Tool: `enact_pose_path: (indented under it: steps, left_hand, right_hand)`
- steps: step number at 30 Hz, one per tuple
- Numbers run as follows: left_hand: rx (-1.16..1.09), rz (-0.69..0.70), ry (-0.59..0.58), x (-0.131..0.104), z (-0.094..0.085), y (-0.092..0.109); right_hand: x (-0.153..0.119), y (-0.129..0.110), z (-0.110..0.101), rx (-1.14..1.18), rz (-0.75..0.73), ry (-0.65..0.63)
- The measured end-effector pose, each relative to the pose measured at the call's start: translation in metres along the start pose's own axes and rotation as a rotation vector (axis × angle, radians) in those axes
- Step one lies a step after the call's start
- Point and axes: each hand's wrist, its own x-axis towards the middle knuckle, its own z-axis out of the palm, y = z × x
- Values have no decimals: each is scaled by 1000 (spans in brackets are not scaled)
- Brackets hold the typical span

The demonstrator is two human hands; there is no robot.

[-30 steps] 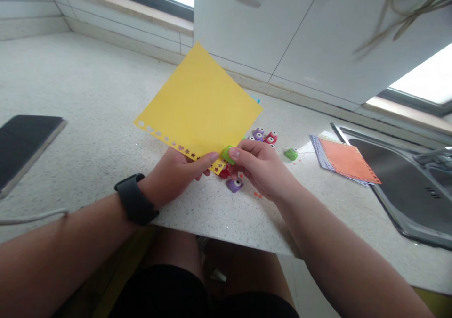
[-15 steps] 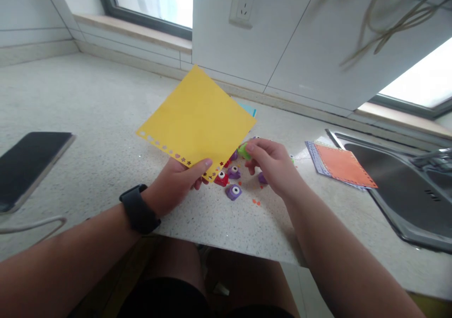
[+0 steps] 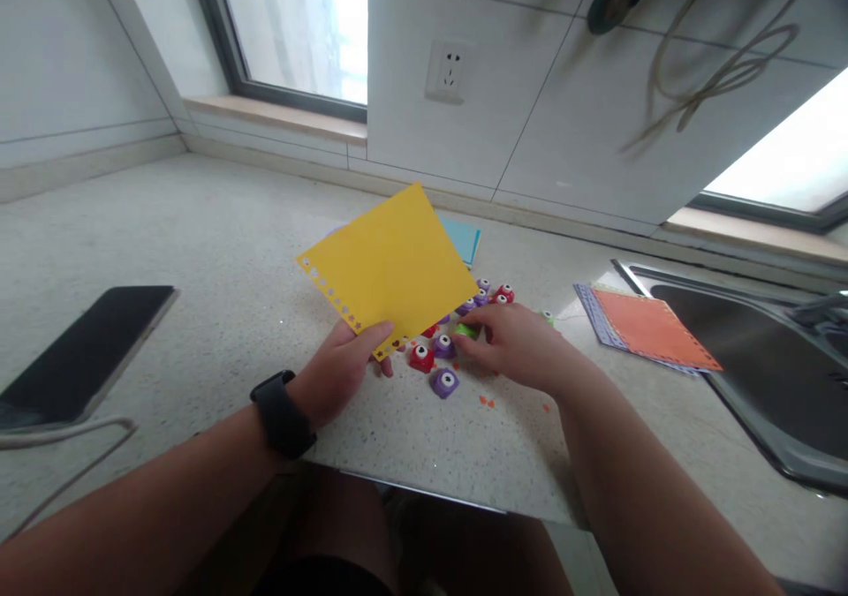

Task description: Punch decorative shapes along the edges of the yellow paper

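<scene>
1. The green punch is the main change: a second ago it sits at the edge of the yellow sheet, and now it is clear of the paper and down among the other punches.
2. The right hand moves down with it. Its thumb and fingers close around the green punch; whether they grip firmly or are loosening, I cannot tell.
3. The left hand keeps its pinch on the sheet near the lower corner, thumb on top and fingers beneath.
4. The sheet now tilts differently, its far corner swung to the right, and more of the blue paper shows behind it.
5. With the punch off the edge, no cutting is under way at this moment. Small holes line the sheet's lower-left edge, with a few more by the lower corner.
6. A red punch and a purple punch stand on the counter between the hands, with orange scraps nearby.
</scene>
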Motion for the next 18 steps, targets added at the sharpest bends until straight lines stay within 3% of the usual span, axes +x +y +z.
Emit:
enact_pose_path:
  steps: [6,18]
  left_hand:
    - [53,-4,-28,0,0,0]
    - [-24,-45,-70,3,-2,-2]
  right_hand:
    - [0,2,5,58,-61,81]
    - [7,7,11,-22,-67,46]
